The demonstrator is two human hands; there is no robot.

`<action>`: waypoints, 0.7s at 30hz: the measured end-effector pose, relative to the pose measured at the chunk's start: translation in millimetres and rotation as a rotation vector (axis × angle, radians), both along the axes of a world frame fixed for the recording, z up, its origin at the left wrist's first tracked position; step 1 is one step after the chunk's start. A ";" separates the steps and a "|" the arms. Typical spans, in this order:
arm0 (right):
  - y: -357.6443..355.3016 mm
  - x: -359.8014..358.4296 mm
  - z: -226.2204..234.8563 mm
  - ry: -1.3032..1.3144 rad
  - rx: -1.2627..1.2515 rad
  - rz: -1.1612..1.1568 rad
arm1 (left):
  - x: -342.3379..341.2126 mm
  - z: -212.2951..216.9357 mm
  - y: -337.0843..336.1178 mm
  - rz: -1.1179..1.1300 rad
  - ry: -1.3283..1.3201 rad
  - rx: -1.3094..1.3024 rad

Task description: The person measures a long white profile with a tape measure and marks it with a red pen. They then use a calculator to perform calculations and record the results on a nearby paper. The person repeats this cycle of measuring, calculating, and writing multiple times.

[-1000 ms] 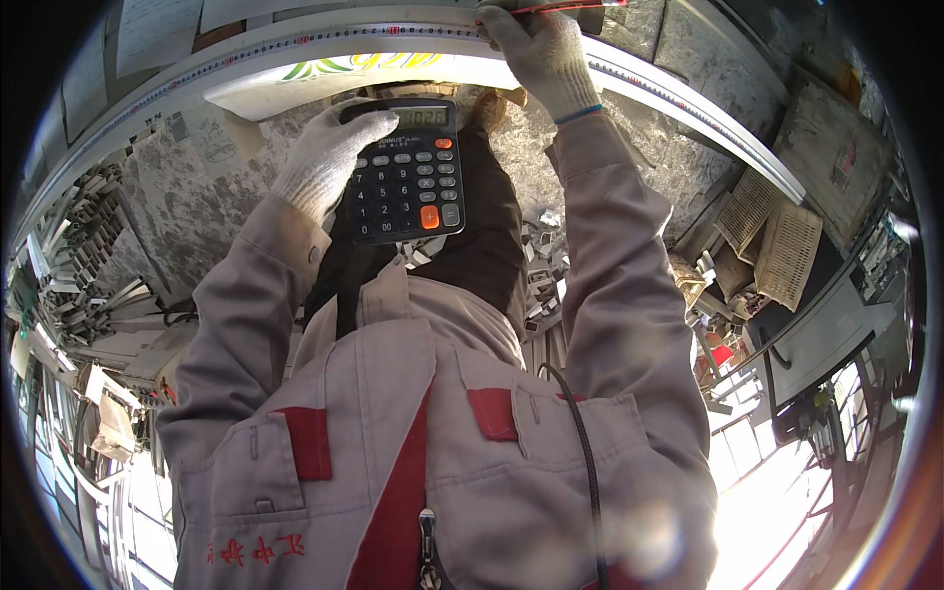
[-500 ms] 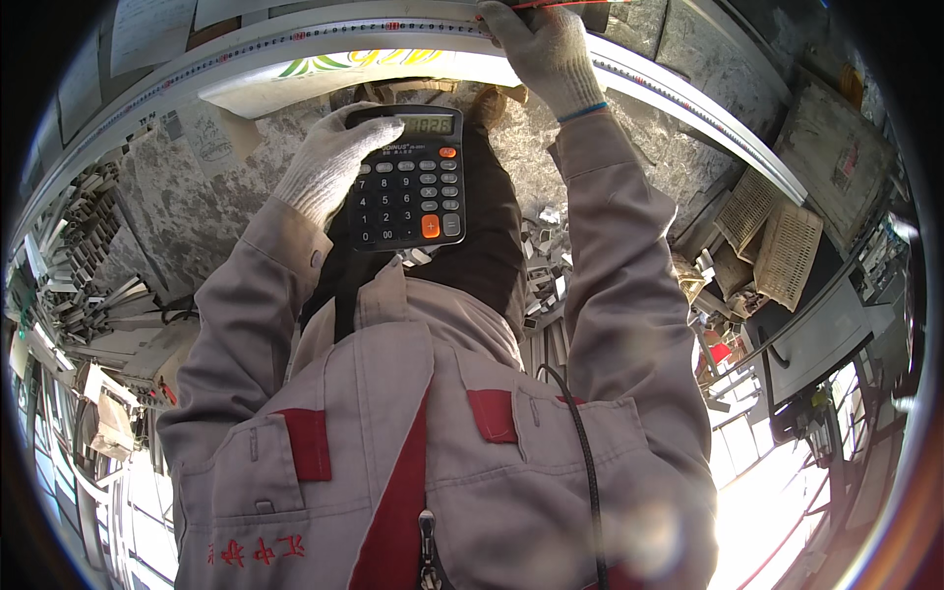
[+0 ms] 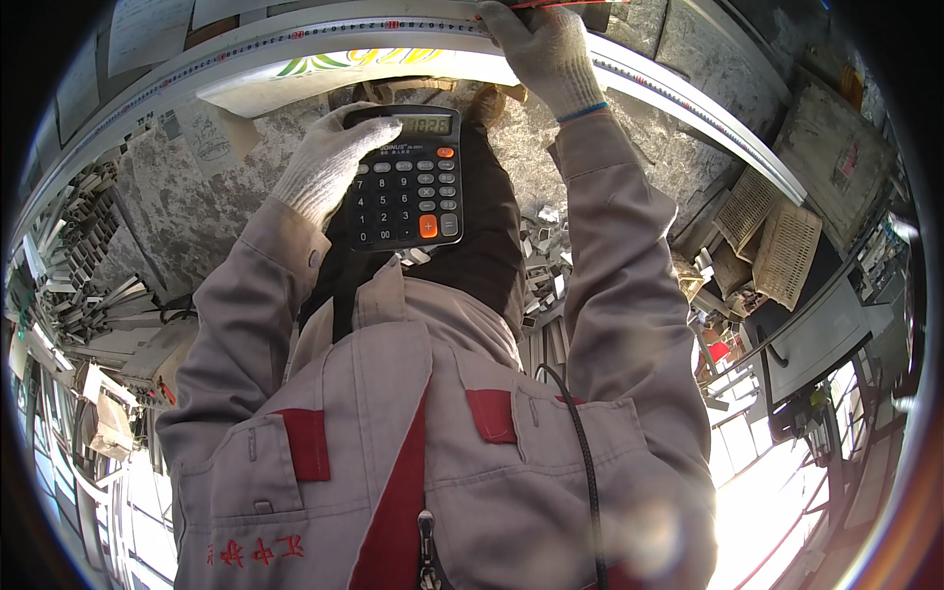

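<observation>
My left hand [image 3: 329,162], in a pale knitted glove, holds a black desk calculator [image 3: 405,182] by its upper left side. The thumb lies across the front and covers part of the display; its other fingers are behind the body. Up at the top edge, my right hand [image 3: 547,59], gloved the same way, reaches over a long pale rail with a printed measuring scale [image 3: 433,28]. Its thumb and fingers close about a dark object with a red edge [image 3: 590,8], mostly cut off by the picture's edge. What this object is, I cannot make out.
A white panel with green and yellow print [image 3: 364,74] lies along the rail's near side. Offcuts of metal profile [image 3: 98,295] are piled at left. Wicker baskets [image 3: 787,256] stand at right beside a grey cabinet [image 3: 821,339]. A black cord [image 3: 587,462] hangs down my jacket.
The calculator and my left hand have shifted very slightly left. My right hand keeps its place at the rail.
</observation>
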State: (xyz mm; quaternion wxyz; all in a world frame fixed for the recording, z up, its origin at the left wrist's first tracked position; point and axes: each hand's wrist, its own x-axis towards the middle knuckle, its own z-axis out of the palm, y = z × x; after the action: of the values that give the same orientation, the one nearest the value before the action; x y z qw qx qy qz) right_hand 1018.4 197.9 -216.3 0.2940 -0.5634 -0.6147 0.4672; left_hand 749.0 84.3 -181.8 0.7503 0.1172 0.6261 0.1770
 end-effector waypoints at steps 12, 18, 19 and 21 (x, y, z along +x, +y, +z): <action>-2.0 -0.9 -1.7 0.039 0.010 0.002 | 0.7 3.3 1.5 -0.044 0.060 0.008; -1.7 -1.2 -3.7 0.025 0.017 -0.001 | 1.3 0.9 1.2 -0.030 0.014 0.029; -1.7 -1.4 -4.0 0.028 0.040 0.002 | 0.9 0.8 1.0 -0.029 0.010 0.030; -1.5 -1.0 -3.8 0.017 0.064 0.008 | -0.4 0.6 1.6 -0.049 0.017 0.031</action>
State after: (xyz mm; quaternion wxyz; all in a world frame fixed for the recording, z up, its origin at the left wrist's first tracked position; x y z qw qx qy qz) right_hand 1017.4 196.4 -220.1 0.3150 -0.5474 -0.6290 0.4533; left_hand 748.6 85.9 -181.2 0.7473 0.1457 0.6264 0.1671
